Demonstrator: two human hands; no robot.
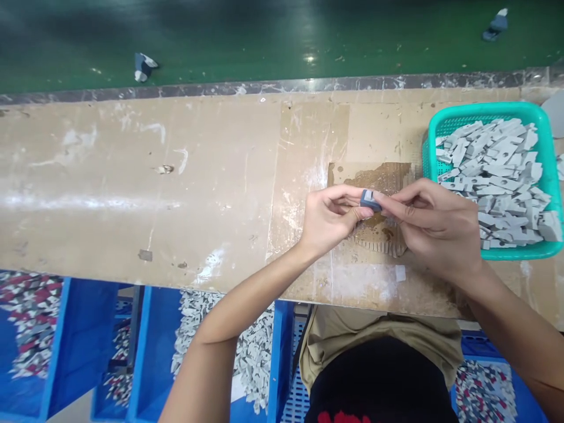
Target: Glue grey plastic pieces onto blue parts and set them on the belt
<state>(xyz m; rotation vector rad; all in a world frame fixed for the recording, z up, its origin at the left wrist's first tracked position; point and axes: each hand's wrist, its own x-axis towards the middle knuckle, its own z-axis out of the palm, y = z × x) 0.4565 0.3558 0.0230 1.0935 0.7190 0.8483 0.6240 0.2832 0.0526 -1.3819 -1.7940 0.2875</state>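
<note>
A small dark blue-grey plastic part [369, 201] with a light grey piece in its top sits between my hands, above a worn brown patch of the cardboard-covered bench. My left hand [332, 214] pinches the dark part from the left, thumb below and fingers above. From the right, my right hand [434, 220] has its fingers closed at the same part, the index fingertip on the light grey piece. Whether the right fingers grip that piece or only press it, I cannot tell. Just right of my right hand stands a turquoise basket [556, 176] heaped with light grey plastic pieces [497, 153].
Beyond the bench [211, 147] runs a green conveyor belt [264, 41], carrying a dark-and-white part [144, 66] at left and a similar part [496, 24] at right. Blue bins [150, 346] of grey and red pieces stand below the bench's near edge.
</note>
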